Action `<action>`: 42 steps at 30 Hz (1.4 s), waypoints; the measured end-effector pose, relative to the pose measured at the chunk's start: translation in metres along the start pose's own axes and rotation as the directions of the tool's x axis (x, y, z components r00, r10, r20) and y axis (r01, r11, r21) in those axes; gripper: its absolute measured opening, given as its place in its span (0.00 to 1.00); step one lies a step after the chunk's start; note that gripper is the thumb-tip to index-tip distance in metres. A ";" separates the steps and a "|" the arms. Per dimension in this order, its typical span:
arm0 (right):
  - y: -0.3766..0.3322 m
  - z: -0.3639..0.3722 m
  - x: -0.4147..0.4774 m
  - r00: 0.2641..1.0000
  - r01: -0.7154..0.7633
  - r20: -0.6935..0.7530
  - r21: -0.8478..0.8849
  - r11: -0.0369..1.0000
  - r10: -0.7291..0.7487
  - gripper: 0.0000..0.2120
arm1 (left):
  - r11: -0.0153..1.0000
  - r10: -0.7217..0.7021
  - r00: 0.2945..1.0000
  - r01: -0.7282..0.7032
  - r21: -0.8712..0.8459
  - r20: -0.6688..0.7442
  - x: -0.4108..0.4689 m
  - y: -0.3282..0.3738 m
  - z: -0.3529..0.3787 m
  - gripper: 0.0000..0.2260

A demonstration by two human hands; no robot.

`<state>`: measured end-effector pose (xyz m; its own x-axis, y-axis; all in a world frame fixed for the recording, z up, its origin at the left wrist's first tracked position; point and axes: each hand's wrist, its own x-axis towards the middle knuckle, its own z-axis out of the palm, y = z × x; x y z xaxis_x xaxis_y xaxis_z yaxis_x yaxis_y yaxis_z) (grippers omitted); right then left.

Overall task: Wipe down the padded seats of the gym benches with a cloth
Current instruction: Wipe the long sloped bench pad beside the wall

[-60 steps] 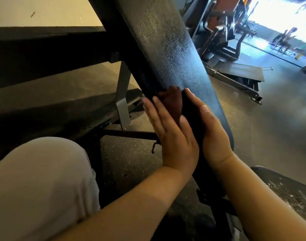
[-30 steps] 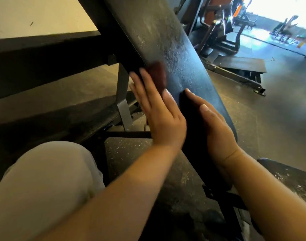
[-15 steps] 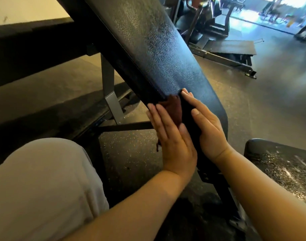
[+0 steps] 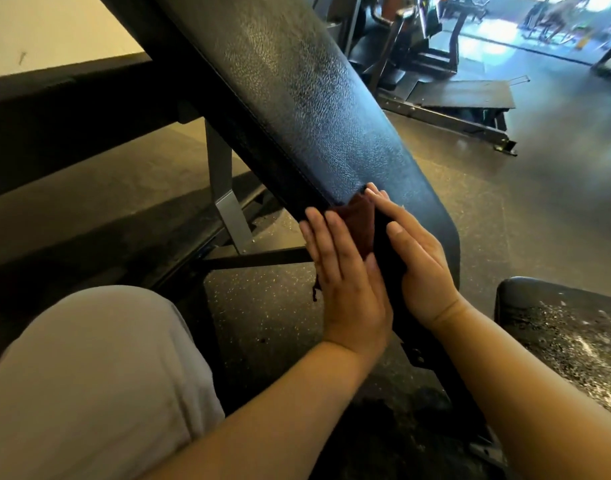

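Low in the middle of the frame, two hands were pressed flat on a slanted black bench pad (image 4: 318,109). That pad ran from the top middle down to the lower middle, and its skin looked bumpy and shiny like leather. A small dark red cloth (image 4: 357,225) lay on the low end of the pad, between the two hands and partly under them.

One was the left hand (image 4: 345,282), with straight fingers lying along the left edge of the pad and on the cloth. It was not curled round anything. Beside it, the right hand (image 4: 415,261) also lay flat with straight fingers, its tips touching the top of the cloth. It seemed to press, not pinch.

I thought the cloth was soft, thin and light, so it would bunch up or slip if pushed by one corner. A flat palm on its middle looked like the best hold. The pad looked firm but squashy, and smooth enough for the cloth to slide.

At the lower right was a second black seat pad (image 4: 567,327) with pale specks on it. A knee in light trousers (image 4: 89,375) filled the lower left. I could read no words or labels anywhere
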<state>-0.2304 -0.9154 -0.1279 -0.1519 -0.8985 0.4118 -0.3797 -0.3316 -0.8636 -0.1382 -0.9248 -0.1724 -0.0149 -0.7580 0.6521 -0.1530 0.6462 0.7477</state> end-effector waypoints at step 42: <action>-0.024 0.024 0.027 0.980 0.200 0.107 -0.458 0.866 -0.170 0.25 | 0.982 -0.184 0.917 0.153 -0.112 -0.355 0.133 -0.008 -0.045 0.26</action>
<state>-0.2029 -0.9383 -0.1033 0.0135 -0.8549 0.5187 -0.7775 -0.3352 -0.5322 -0.0944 -1.0268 -0.0863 0.3651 -0.7821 0.5051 -0.0421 0.5281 0.8481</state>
